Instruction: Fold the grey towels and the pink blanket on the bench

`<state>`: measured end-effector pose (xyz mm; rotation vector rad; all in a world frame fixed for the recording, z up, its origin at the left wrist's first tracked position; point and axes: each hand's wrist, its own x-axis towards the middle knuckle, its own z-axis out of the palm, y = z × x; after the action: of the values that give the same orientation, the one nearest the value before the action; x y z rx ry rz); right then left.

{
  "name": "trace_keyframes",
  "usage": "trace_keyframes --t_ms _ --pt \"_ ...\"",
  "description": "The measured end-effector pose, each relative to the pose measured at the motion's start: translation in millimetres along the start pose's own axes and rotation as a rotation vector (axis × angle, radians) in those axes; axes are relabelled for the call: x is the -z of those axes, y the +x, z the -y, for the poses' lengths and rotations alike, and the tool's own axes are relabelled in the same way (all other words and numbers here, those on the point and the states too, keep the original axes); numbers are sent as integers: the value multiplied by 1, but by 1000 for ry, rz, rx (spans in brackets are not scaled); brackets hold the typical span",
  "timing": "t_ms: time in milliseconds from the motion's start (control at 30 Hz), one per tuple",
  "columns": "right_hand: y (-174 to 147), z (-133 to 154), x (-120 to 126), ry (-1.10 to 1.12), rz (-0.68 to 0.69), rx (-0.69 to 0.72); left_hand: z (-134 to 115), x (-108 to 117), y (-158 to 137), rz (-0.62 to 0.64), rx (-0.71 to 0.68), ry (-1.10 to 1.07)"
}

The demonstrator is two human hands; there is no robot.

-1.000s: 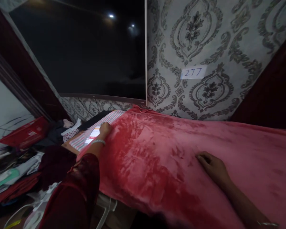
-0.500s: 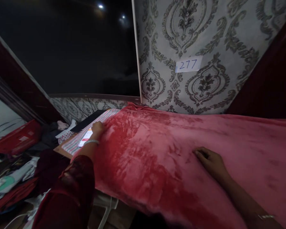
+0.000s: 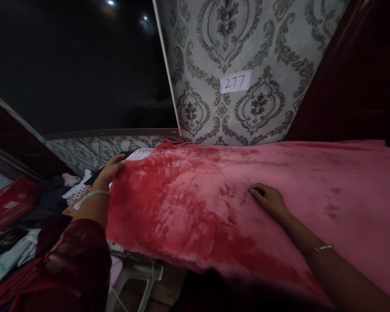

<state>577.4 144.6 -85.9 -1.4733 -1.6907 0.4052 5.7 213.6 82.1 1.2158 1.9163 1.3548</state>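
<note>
A red and pink plush blanket lies spread across the surface in front of me. At its left edge my left hand is closed on the cloth, some fingers reaching over the border. My right hand rests lower on the pink part, its fingers curled and pinched together at the cloth. Just beyond the left hand, a strip of striped cloth shows from under the blanket. A small bright patch beside the left wrist is mostly covered.
A large dark television screen stands behind on the left. The patterned wall carries a paper label reading 277. Clothes and a red box lie at the left. A white plastic stool stands below the blanket's front edge.
My left hand has drawn the blanket's edge left, over most of the striped cloth and the phone that showed before. My right hand stays at about the same place on the blanket. The view has shifted right.
</note>
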Motion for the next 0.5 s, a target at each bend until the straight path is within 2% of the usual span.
trace_keyframes --t_ms 67,133,333,500 --pt "0 1 0 -14 0 6 -7 1 -6 113 14 -18" --pt "0 2 1 -23 1 26 -14 2 -9 171 33 -39" --pt "-2 8 2 -97 19 58 -36 18 -20 55 -68 -179" --pt "-1 7 2 -69 36 71 -67 40 -37 11 -131 -276"
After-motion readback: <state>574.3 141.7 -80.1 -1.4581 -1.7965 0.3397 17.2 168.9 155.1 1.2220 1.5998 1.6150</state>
